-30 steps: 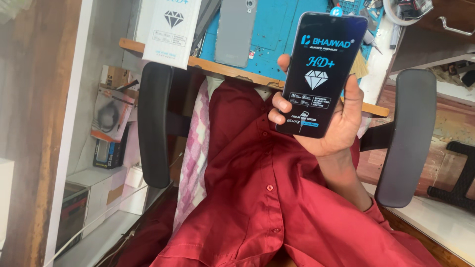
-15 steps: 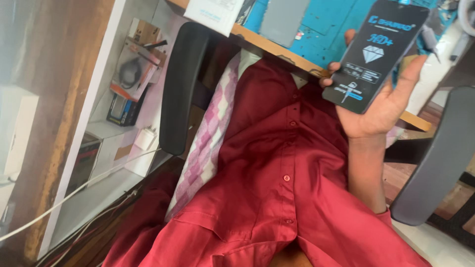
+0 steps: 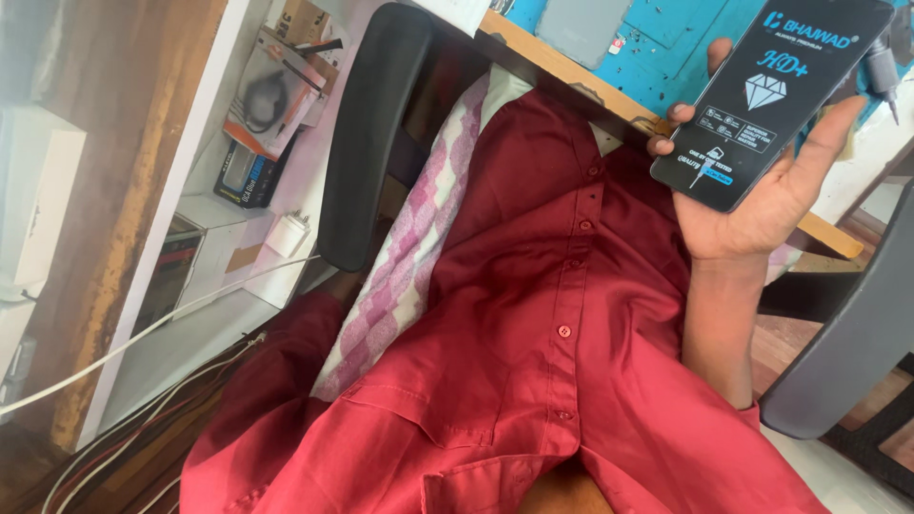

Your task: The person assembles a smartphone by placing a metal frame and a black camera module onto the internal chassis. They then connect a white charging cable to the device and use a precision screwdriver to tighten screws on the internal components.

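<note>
One hand [image 3: 762, 205] in view, holding one flat black packet [image 3: 771, 95]. One dark red shirt [image 3: 533, 362], six buttons showing down front. Two black chair armrests [image 3: 367, 133]. One pink checked cloth [image 3: 409, 257]. One blue mat [image 3: 657, 48] on one wooden desk edge [image 3: 562, 67]. One white plug [image 3: 288, 233].

Black phone [image 3: 773, 95] in right hand [image 3: 762, 205]

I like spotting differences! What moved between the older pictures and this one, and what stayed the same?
The right hand and the black phone-shaped pack it grips slid from the middle of the view to the upper right corner, while the shelves on the left drew toward the middle, as the head camera turned. Nothing was picked up or let go. The grip, the red shirt and the chair armrest stayed as they were.
</note>
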